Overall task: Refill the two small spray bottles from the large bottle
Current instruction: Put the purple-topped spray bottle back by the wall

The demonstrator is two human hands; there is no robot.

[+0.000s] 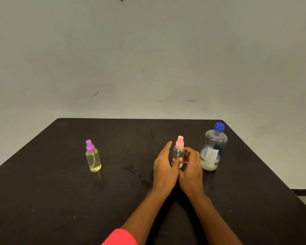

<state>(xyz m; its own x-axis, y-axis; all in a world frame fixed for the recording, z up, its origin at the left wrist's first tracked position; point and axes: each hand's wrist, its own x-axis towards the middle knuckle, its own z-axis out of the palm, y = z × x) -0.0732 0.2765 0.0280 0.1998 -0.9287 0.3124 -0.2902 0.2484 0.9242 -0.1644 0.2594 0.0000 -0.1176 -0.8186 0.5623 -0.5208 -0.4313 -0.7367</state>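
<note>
1. Head view, right of centre: the pink-capped spray bottle [178, 152] stands upright on the black counter [60, 191] between both hands. Its body is clear.
2. Right hand [192, 167]: grip grasping the pink-capped spray bottle, fingers curled round its right side.
3. Left hand [163, 167]: grip released. The fingers are straight and lie along the bottle's left side, with the thumb across its lower front.
4. Large bottle [213, 149]: upright just right of the right hand, blue cap on — only a shallow pale layer of liquid at the bottom.
5. Purple-capped spray bottle [93, 160]: left of centre, well apart from the hands, upright — yellowish liquid nearly to the shoulder.
6. Red sleeve [120, 237] at the bottom edge.
</note>
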